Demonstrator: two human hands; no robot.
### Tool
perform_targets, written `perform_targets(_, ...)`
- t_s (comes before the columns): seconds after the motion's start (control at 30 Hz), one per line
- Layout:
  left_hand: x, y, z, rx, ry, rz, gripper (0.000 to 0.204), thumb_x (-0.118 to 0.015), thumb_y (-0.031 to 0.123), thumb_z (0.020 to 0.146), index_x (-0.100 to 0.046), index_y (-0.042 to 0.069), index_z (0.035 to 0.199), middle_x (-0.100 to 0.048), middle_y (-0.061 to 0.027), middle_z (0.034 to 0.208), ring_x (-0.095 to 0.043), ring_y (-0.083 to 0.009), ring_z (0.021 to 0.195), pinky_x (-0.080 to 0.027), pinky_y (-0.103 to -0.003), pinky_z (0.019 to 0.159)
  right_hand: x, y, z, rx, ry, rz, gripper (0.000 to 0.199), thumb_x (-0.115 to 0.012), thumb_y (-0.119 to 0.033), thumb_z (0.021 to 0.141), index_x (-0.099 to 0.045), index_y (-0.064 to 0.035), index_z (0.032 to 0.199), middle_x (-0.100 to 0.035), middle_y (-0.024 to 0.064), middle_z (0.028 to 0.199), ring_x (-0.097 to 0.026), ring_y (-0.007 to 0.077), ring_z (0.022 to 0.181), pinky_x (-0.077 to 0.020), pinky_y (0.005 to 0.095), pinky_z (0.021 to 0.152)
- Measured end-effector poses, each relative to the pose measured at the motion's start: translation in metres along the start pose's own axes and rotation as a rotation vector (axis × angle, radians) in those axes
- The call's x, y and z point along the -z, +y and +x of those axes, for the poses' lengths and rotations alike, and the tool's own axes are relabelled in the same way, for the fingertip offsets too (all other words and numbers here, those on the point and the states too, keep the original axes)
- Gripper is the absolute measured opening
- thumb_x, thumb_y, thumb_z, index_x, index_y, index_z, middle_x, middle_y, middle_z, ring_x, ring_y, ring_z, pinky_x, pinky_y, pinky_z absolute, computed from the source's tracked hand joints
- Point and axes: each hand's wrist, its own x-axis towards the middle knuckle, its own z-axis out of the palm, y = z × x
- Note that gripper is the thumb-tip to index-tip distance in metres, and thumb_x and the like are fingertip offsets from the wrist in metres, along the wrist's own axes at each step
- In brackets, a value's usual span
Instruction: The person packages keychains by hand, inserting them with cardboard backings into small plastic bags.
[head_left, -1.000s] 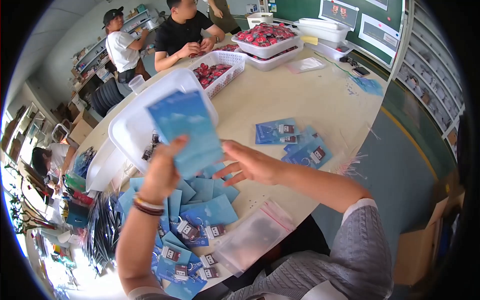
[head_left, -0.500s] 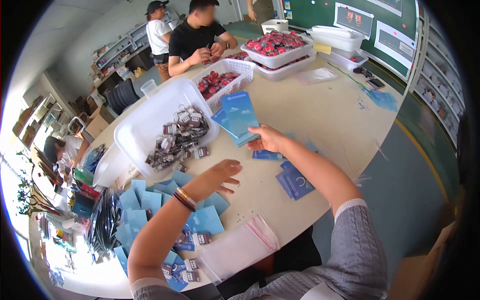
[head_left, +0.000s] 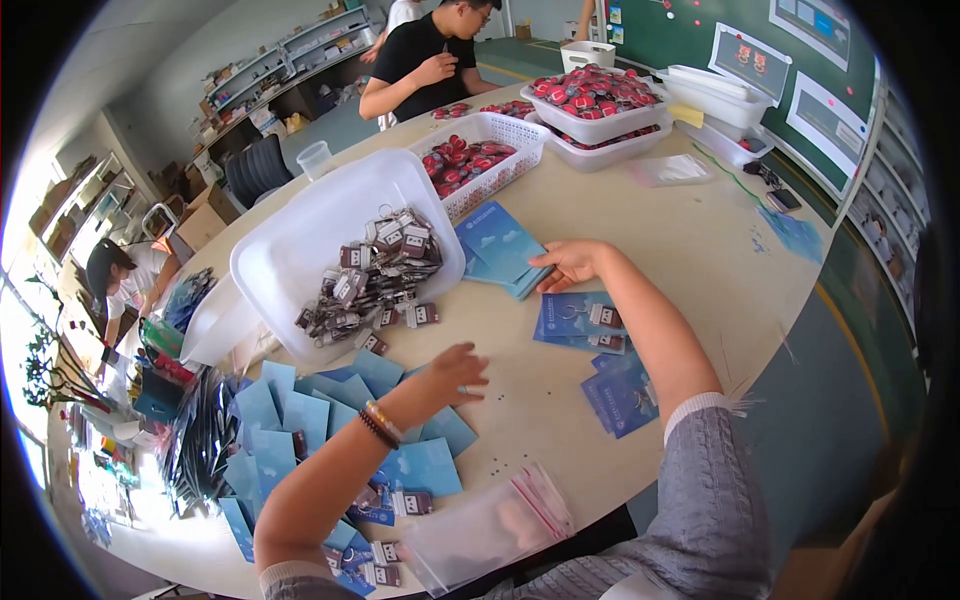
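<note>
The table carries a white bin of keychains, now in full view. The card stack that was held up a second ago lies beside the bin's right edge. The right hand, fingers loosely spread and holding nothing, rests against that stack. The left hand, also empty and half open, has dropped over the loose blue cards. The stack reads as set down.
</note>
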Motion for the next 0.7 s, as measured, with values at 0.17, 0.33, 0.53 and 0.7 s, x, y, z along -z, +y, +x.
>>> perform_targets(0.17, 0.013, 0.003, 0.095, -0.191, 0.387, -0.213, 0.042, -0.054, 0.014, 0.088, -0.040, -0.002, 0.124, -0.048, -0.0126, 0.115, -0.052, -0.0263, 0.108, -0.046, -0.040, 0.087, 0.015, -0.017, 0.004, -0.090, -0.035, -0.160, 0.036, -0.058, -0.027, 0.087, -0.045, -0.0083, 0.115, -0.061, 0.0061, 0.096, -0.063, 0.0129, 0.075, -0.0552, 0.0242, 0.061)
perform_targets(0.33, 0.000, 0.015, 0.147, -0.167, 0.636, -0.290, 0.036, -0.046, 0.014, 0.089, -0.040, -0.006, 0.120, -0.049, -0.0142, 0.108, -0.052, -0.0282, 0.102, -0.047, -0.039, 0.087, 0.054, -0.033, 0.005, -0.245, -0.044, -0.469, 0.042, -0.062, -0.038, 0.083, -0.050, -0.0112, 0.114, -0.060, 0.0020, 0.090, -0.061, 0.0122, 0.077, -0.0529, 0.0273, 0.064)
perform_targets(0.53, 0.011, 0.039, 0.154, -0.080, 0.590, -0.402, 0.039, -0.047, 0.016, 0.088, -0.040, -0.006, 0.120, -0.050, -0.0165, 0.109, -0.052, -0.0270, 0.101, -0.047, -0.039, 0.084, 0.007, -0.062, 0.049, -0.144, 0.214, -1.005, 0.070, -0.051, -0.063, 0.078, -0.048, -0.0110, 0.125, -0.053, 0.0110, 0.120, -0.051, 0.0224, 0.109, -0.0430, 0.0405, 0.088)
perform_targets(0.7, 0.000, 0.031, 0.202, -0.168, 0.513, -0.354, 0.032, -0.042, 0.022, 0.090, -0.046, 0.000, 0.113, -0.056, -0.0124, 0.104, -0.052, -0.0248, 0.106, -0.044, -0.036, 0.085, 0.029, -0.048, 0.076, 0.065, 0.395, -1.254, 0.070, -0.047, -0.063, 0.079, -0.049, -0.0108, 0.126, -0.044, 0.0198, 0.131, -0.046, 0.0315, 0.117, -0.0359, 0.0358, 0.098)
